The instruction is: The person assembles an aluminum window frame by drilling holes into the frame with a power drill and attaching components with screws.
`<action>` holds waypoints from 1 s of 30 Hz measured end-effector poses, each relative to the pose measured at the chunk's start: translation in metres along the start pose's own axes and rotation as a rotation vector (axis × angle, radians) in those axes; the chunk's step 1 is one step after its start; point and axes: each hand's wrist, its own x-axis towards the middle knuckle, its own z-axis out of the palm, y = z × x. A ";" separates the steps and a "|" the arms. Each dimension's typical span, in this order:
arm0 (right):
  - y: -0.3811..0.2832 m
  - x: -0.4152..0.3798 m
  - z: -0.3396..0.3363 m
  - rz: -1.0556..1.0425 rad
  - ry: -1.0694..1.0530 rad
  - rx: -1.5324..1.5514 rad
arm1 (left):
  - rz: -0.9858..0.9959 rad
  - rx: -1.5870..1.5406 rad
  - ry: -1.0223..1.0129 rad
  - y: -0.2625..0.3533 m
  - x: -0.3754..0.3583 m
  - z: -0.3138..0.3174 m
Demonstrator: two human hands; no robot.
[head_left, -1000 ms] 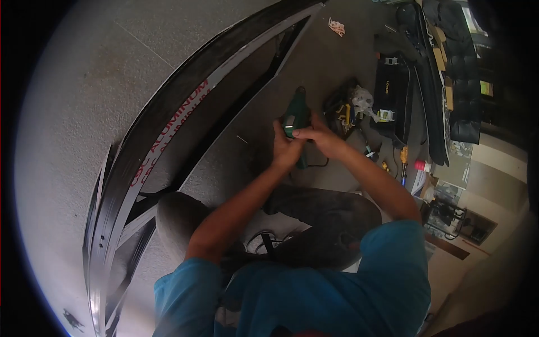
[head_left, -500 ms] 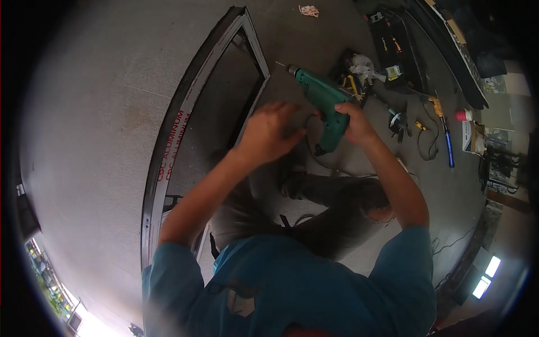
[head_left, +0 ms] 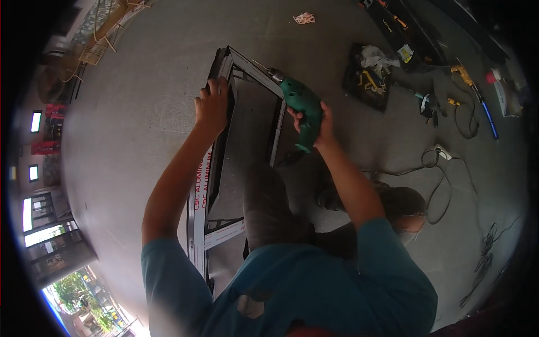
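My right hand (head_left: 324, 128) is closed round the handle of a green corded power drill (head_left: 301, 100). Its thin bit points up and left, overlapping the short end bar of an aluminum frame (head_left: 199, 227) near the corner. Red "CDC ALUMINUM" lettering runs along the frame's white protective film. On the frame's long left side, close below that corner, my left hand (head_left: 212, 108) grips the bar with fingers bent over it. The frame stands tilted beside my legs.
A black tray (head_left: 368, 78) of tools and a plastic bag lies to the right, near a long black toolbox (head_left: 401, 33). Beyond are a blue-and-yellow tool (head_left: 485, 115) and a white power socket (head_left: 442, 151) with looping cords. Crumpled paper (head_left: 304, 18) lies ahead.
My left hand has gone from beside the drill to the frame's long side. The drill has come left, its bit now at the frame's end bar. My view has turned.
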 end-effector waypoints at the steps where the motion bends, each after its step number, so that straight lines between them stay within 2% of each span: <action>1: 0.012 0.001 -0.013 0.018 0.041 0.072 | 0.045 0.057 0.009 -0.001 0.006 0.003; 2: 0.022 0.002 -0.025 0.004 0.038 0.099 | 0.064 0.080 -0.002 -0.004 0.008 0.006; 4: 0.037 0.003 -0.047 0.003 0.044 0.084 | 0.288 0.092 0.229 -0.015 0.012 0.008; 5: 0.041 0.002 -0.057 0.008 0.081 0.053 | 0.318 0.108 0.219 -0.020 0.012 0.006; 7: 0.047 0.007 -0.070 0.017 0.076 0.089 | 0.615 0.035 0.294 -0.028 0.016 -0.017; 8: 0.050 0.010 -0.075 0.053 0.069 0.096 | 0.639 0.045 0.278 -0.030 0.023 -0.021; 10: 0.052 0.021 -0.078 0.045 0.058 0.105 | 0.983 0.255 -0.088 -0.031 0.041 -0.023; 16: 0.049 0.037 -0.085 0.084 0.031 0.130 | 1.187 0.426 -0.380 -0.019 0.070 -0.012; 22: 0.054 0.038 -0.092 0.101 0.001 0.152 | 1.275 0.376 -0.317 -0.018 0.078 -0.006; 26: 0.057 0.045 -0.092 0.131 0.017 0.127 | 1.187 0.519 -0.466 -0.013 0.074 -0.013; 28: 0.057 0.051 -0.090 0.140 0.009 0.129 | 1.245 0.387 -0.282 -0.019 0.073 -0.006; 29: 0.057 0.054 -0.090 0.152 0.004 0.126 | 1.248 0.391 -0.282 -0.019 0.073 0.000; 30: 0.056 0.057 -0.091 0.149 0.001 0.126 | 1.301 0.333 -0.128 -0.016 0.073 0.001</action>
